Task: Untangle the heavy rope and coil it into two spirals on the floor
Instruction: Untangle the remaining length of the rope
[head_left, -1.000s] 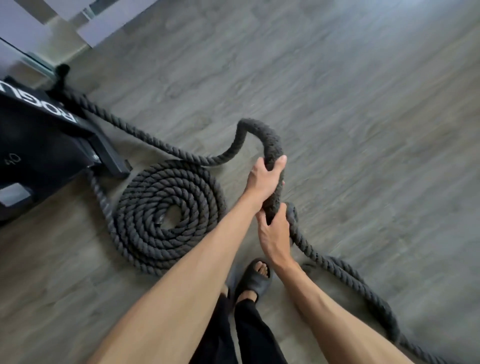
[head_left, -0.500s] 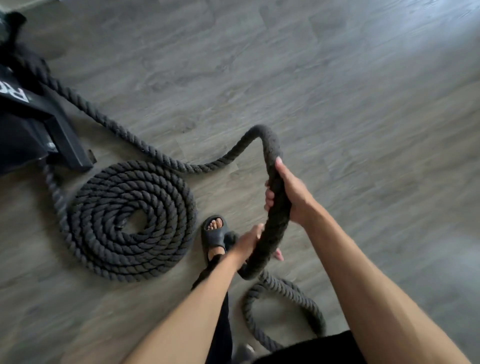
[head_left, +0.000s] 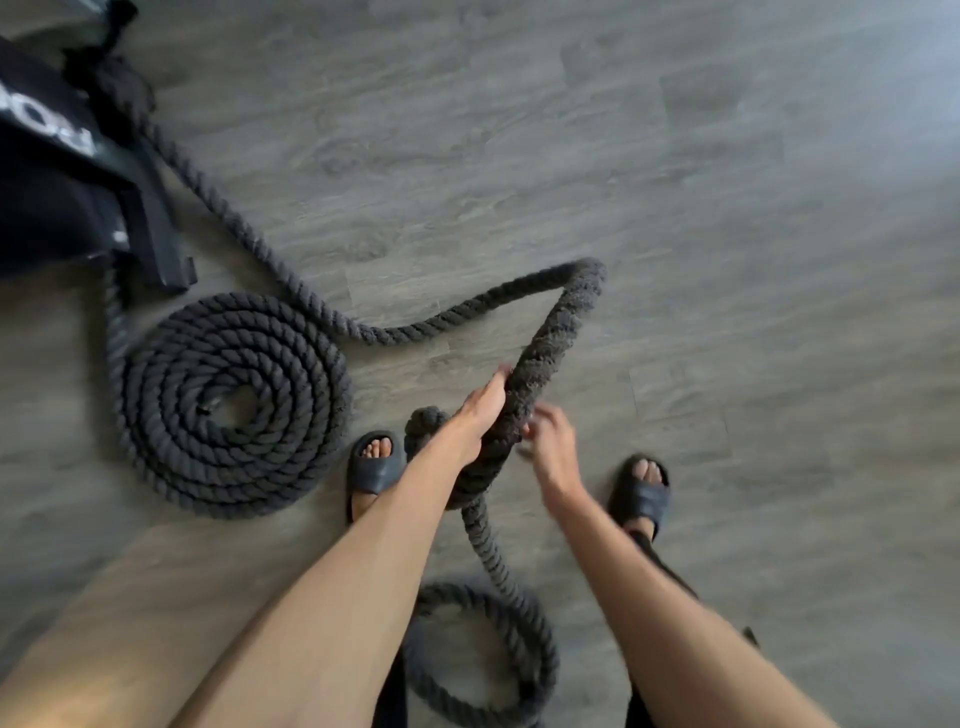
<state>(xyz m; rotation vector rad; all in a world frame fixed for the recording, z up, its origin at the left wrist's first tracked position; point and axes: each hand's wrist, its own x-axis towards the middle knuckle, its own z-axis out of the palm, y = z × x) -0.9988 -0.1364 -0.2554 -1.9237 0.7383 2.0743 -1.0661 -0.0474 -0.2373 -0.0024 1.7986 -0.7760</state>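
Head view: a person stands on a grey plank floor (head_left: 701, 197) with the heavy rope (head_left: 550, 338) lifted in front of them. The left hand (head_left: 475, 421) grips the raised length, fingers (head_left: 500, 378) curled round it. The right hand (head_left: 553, 452), blurred, sits just beside the rope on its right, its fingers loose and not wrapped round it. The held length slants from a high bend toward the floor's far side down between both sandalled feet to a loose loop (head_left: 498, 649) at the near edge. A finished spiral (head_left: 228, 405) lies left of the hands, below black gym equipment (head_left: 47, 208). The left hand looks best placed to feed rope down into that loop.
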